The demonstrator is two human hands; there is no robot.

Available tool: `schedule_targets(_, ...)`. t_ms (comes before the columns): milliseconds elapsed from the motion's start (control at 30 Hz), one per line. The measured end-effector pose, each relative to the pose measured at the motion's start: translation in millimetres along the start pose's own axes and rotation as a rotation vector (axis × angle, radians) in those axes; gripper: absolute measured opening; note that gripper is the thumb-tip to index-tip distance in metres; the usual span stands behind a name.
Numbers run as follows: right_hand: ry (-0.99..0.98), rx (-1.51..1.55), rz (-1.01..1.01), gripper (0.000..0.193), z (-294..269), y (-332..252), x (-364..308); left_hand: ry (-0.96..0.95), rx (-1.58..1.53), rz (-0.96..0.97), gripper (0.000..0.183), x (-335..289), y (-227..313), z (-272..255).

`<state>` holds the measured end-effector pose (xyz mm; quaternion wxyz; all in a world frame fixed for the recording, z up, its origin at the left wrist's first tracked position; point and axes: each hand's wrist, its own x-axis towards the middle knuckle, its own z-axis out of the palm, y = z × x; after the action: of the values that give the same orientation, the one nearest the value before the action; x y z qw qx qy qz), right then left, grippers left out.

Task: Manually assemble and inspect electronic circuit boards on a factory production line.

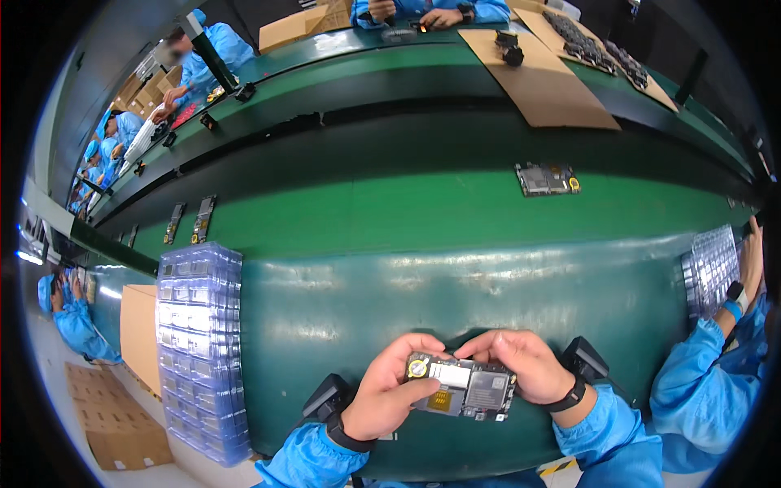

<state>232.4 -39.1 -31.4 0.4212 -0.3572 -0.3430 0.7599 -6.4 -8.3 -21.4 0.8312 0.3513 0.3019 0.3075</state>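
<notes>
Over the near edge of the green table I hold a circuit board [490, 390] with silver shields, a gold patch and a yellow round part at its left end. My left hand [392, 385] grips the left end, its thumb lying across the board's face. At the upper right edge is my right hand [521, 366], with its fingers bent together against the board; whether they pinch something small there is hidden. Each wrist wears a black band. Dark wedge-shaped devices stand beside both wrists, the left device [327, 397] and the right device [584, 358].
A stack of clear plastic trays [202, 350] stands at my left; another tray stack [712, 268] is near a co-worker's arm at right. On the bright green strip ahead lie a circuit board [547, 180] and several more at left. A cardboard sheet [553, 93] lies on the far ledge.
</notes>
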Motion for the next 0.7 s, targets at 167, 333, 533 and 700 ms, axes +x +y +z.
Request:
schedule_targets(167,-0.123,-0.019,0.096,0.047,-14.6,-0.9,-3.3,0.013,0.495,0.123,0.052,-1.3,16.0,1.8)
schedule_targets(333,-0.239,-0.221,0.115,0.035,-7.7,7.0,-0.2,-0.003,0.74,0.276,0.076,3.4,7.7,-9.7)
schedule_targets(533,-0.106,-0.097,0.189,0.032,-8.7,0.2,10.6,0.287,0.279,0.355,0.065,16.3,7.0,-18.4)
schedule_targets(700,0.001,0.254,0.041,0.022,-9.1,-9.7,57.2,0.554,0.05,0.54,0.057,29.6,8.0,-36.1)
